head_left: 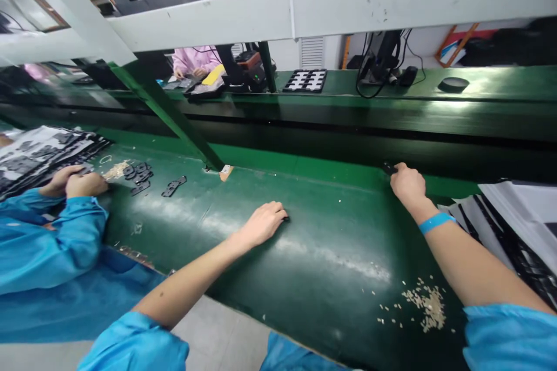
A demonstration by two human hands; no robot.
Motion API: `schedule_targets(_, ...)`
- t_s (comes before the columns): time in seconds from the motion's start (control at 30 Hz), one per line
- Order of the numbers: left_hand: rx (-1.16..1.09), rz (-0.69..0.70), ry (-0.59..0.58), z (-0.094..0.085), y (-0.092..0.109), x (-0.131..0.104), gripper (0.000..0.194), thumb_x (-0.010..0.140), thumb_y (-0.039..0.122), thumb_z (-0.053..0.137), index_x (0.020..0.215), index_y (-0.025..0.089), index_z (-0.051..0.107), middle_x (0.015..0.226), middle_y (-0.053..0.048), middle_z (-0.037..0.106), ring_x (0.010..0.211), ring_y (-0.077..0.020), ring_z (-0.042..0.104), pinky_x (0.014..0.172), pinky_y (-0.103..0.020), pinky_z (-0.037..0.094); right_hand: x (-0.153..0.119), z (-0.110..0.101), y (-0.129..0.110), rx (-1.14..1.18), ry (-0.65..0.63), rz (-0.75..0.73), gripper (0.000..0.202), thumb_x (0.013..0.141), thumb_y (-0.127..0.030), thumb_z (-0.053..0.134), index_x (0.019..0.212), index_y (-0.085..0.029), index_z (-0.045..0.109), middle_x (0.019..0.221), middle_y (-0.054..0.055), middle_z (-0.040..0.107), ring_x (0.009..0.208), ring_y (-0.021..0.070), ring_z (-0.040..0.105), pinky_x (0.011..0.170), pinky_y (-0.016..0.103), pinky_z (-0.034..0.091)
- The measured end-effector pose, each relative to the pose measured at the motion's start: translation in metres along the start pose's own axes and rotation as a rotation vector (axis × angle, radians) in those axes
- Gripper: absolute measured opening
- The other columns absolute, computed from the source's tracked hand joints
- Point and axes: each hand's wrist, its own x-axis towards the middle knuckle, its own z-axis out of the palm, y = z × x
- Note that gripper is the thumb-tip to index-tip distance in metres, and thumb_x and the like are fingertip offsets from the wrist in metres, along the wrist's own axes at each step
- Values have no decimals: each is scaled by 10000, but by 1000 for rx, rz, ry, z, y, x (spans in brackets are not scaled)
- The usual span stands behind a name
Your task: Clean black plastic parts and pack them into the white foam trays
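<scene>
My left hand (263,224) rests low over the green bench top (313,255), its fingers closed on a small black piece (286,219) that shows only at the fingertips. Farther to the right, my right hand (409,185) reaches toward the back edge of the bench. It grips a small black plastic part (389,168), mostly covered by the fingers. A blue band (436,222) circles that wrist. Between my right forearm and the front edge lies a scattered heap of tiny pale chips (431,306).
Stacked black-and-white trays (522,226) stand at the right. To the left, a co-worker's hands (82,182) work beside several black plastic parts (139,175) and another pale heap (116,170). A green post (174,122) and dark conveyor channel (322,127) lie ahead.
</scene>
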Motion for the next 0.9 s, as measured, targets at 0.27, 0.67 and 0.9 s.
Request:
schedule_targets(0.27, 44, -134, 69, -17, -41, 1, 725, 998, 613, 574, 1545, 145, 497, 1609, -199, 514, 1516, -342, 474, 1246, -484, 411, -61, -61, -23, 283, 266, -12, 358, 915, -139, 521, 1191, -145, 749, 930, 135, 817, 845, 263, 785, 806, 352, 587)
schedule_targets(0.67, 33, 102, 97, 108, 148, 123, 825, 1070, 576, 398, 1646, -5, 292, 1751, -273, 181, 1659, -366, 122, 1349, -581, 80, -279, -145, 4, 819, 888, 206, 200, 934, -275, 749, 1107, -182, 787, 900, 35, 811, 637, 156, 745, 618, 297, 625)
schedule_targets(0.9, -106, 498, -38, 140, 275, 112, 754, 1102, 549, 319, 1672, 57, 278, 1762, -194, 221, 1663, -278, 132, 1371, -503, 134, -327, -148, 29, 749, 896, 262, 191, 956, -304, 739, 1102, -195, 795, 934, 54, 818, 737, 190, 779, 666, 302, 626)
